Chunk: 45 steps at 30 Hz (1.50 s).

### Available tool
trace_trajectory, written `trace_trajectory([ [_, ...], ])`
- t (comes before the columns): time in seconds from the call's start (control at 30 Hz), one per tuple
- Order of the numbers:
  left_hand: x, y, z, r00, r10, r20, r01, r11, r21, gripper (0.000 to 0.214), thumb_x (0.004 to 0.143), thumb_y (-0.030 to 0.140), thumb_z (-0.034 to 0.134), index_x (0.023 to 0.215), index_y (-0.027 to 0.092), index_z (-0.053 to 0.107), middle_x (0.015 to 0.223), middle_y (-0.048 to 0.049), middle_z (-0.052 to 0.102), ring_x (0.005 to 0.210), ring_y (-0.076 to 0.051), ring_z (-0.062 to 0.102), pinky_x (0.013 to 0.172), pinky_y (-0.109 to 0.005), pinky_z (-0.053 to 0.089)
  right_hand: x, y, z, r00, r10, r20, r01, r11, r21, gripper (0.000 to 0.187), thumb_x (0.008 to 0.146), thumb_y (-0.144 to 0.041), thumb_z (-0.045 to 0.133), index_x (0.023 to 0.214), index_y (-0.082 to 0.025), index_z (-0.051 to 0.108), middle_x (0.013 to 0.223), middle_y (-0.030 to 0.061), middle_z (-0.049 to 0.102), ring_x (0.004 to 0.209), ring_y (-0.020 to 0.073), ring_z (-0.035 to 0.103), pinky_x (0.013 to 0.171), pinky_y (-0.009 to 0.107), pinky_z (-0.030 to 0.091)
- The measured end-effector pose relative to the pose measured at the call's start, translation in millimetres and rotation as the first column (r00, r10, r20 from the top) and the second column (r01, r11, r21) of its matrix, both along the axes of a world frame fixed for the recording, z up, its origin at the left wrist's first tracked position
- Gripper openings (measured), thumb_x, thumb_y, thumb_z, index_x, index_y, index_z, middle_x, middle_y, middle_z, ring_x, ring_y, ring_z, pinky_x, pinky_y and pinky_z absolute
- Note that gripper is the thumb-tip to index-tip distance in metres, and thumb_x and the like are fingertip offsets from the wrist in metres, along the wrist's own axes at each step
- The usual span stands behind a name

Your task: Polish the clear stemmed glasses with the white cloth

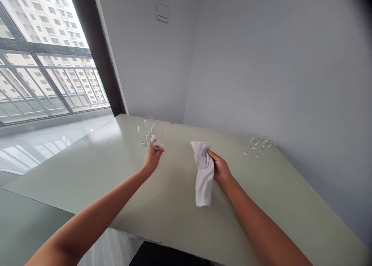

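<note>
My left hand (152, 156) reaches forward over the pale green table (122, 173) and closes its fingers on a clear stemmed glass (157, 140) at the near edge of a small group of glasses (146, 131). My right hand (220, 168) grips a white cloth (203, 173), which hangs down in a loose fold above the tabletop. The two hands are about a forearm's width apart.
Two more clear glasses (260, 143) stand at the table's far right, close to the grey wall. A large window (43, 64) with a railing fills the left side. The table's near edge (136, 231) runs below my arms.
</note>
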<state>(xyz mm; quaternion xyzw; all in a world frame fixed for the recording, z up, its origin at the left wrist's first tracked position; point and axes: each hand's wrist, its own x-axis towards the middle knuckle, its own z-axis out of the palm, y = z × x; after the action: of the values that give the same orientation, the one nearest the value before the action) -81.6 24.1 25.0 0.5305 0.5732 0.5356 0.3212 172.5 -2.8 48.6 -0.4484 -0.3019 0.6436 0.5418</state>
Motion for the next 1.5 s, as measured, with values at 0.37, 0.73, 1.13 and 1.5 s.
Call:
trace_trajectory([
  [0.37,86,-20,-2.9,0.837,-0.064,-0.543,0.184,0.968,0.169,0.057,0.08,0.038,0.047,0.129,0.02,0.025,0.09,-0.0031,0.057,0.084,-0.019,0.053,0.079,-0.037,0.04,9,-19,41.1,0.903,-0.408,-0.135,0.427,0.884,0.191,0.018,0.071,-0.041,0.062,0.075,-0.024,0.057,0.064,-0.0035,0.054,0.058,0.0126,0.051,0.05,0.025,0.041],
  [0.73,69,-21,-13.6,0.664,0.131,-0.736,0.253,0.887,0.386,0.051,0.082,0.028,0.044,0.127,0.012,0.027,0.09,-0.0092,0.059,0.083,-0.022,0.054,0.076,-0.036,0.038,-25,-38,19.1,0.797,0.13,0.59,-0.411,0.832,0.372,0.019,0.079,-0.035,0.049,0.088,-0.024,0.062,0.082,0.0005,0.057,0.055,0.0107,0.047,0.054,0.026,0.042],
  [1.13,72,-29,-13.3,0.48,0.197,-0.855,0.318,0.869,0.379,0.042,0.081,0.016,0.042,0.123,0.014,0.038,0.088,-0.0098,0.059,0.083,-0.023,0.053,0.077,-0.037,0.037,-34,-36,9.7,0.881,0.339,0.33,-0.417,0.885,0.206,0.033,0.072,-0.047,0.06,0.087,-0.017,0.06,0.073,0.0031,0.063,0.062,0.0184,0.064,0.045,0.025,0.047],
  [1.5,63,-29,10.2,0.412,0.234,-0.88,0.449,0.789,0.42,0.038,0.082,0.018,0.043,0.12,0.018,0.043,0.095,-0.0093,0.06,0.096,-0.023,0.053,0.094,-0.043,0.028,-31,-27,3.2,0.961,0.277,0.011,-0.276,0.955,0.112,0.029,0.069,-0.042,0.066,0.077,-0.015,0.061,0.06,0.0007,0.061,0.043,0.0097,0.055,0.039,0.021,0.046],
])
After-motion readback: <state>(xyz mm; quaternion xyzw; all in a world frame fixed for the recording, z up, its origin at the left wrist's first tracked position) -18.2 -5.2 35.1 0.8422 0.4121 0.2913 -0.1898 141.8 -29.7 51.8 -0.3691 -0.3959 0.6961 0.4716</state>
